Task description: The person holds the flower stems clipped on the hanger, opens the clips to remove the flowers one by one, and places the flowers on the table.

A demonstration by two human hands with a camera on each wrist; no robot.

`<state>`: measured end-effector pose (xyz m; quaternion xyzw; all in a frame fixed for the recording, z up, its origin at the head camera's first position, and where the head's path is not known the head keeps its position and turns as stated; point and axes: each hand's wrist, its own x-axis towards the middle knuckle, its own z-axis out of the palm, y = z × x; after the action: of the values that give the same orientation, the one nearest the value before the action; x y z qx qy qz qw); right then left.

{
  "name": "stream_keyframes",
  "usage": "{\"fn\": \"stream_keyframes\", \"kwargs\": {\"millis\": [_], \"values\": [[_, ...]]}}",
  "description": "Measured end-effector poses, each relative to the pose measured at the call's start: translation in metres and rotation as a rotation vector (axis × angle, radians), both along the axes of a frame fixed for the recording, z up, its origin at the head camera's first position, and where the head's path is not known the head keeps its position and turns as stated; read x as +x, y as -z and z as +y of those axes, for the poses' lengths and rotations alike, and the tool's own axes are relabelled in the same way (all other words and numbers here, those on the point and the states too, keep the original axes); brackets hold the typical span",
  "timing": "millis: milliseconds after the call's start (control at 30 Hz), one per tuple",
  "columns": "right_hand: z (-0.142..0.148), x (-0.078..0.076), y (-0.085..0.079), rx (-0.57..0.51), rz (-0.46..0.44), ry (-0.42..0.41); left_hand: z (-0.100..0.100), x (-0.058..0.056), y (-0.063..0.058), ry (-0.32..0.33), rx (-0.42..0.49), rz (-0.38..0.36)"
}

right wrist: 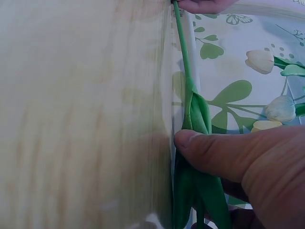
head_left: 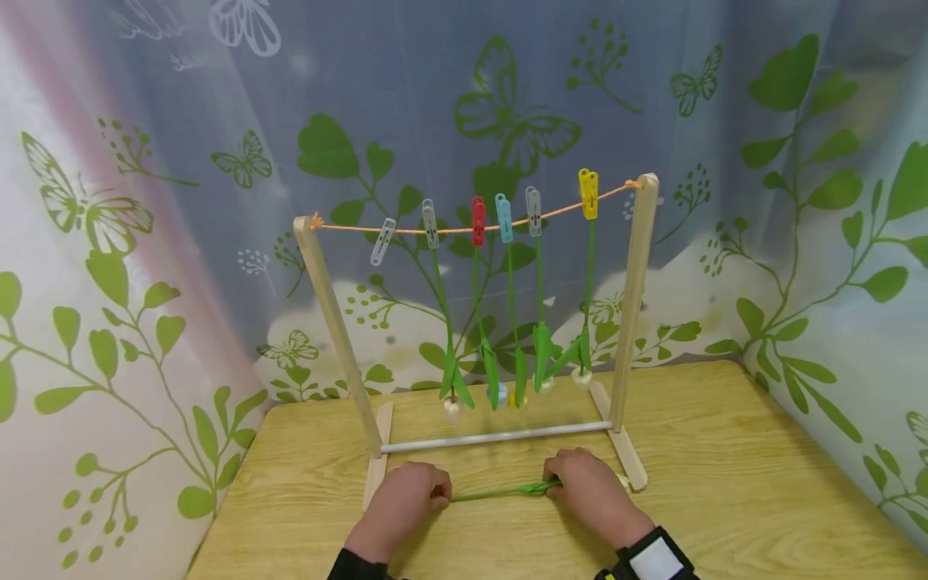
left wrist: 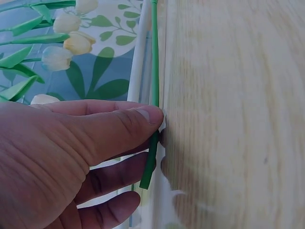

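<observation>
An artificial tulip (head_left: 489, 495) lies crosswise between both hands, low over the table in front of a wooden rack. My left hand (head_left: 409, 503) pinches its green stem (left wrist: 155, 62) between thumb and fingers, close to the cut end, which sticks out below the thumb in the left wrist view. Around the green leaves (right wrist: 196, 112) at the other end, my right hand (head_left: 590, 491) holds on with its thumb on top. Part of a pale bloom (head_left: 623, 481) shows beyond the right hand; the rest is hidden behind it.
An orange cord (head_left: 453, 231) runs between two wooden posts (head_left: 634, 298). Several tulips hang bloom-down from it by clothespins, including a red clothespin (head_left: 478, 221) and a yellow clothespin (head_left: 589, 193). One tilted grey clothespin (head_left: 383, 242) holds no flower. A white bar (head_left: 496, 437) joins the rack's feet.
</observation>
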<state>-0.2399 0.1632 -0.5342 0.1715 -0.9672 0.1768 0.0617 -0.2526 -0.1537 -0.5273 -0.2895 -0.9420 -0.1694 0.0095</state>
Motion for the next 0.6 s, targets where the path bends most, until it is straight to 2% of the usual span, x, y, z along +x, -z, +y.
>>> {"fn": "stream_keyframes", "kwargs": {"millis": [233,600], "values": [[0.0021,0.0002,0.0009,-0.001,-0.015,-0.021,0.0006,0.0007,0.0022,-0.005,0.002,0.000],[0.0018,0.0001,-0.0022,-0.022,-0.052,-0.009,0.0006,0.0007,0.0030,-0.021,0.004,-0.015]]}}
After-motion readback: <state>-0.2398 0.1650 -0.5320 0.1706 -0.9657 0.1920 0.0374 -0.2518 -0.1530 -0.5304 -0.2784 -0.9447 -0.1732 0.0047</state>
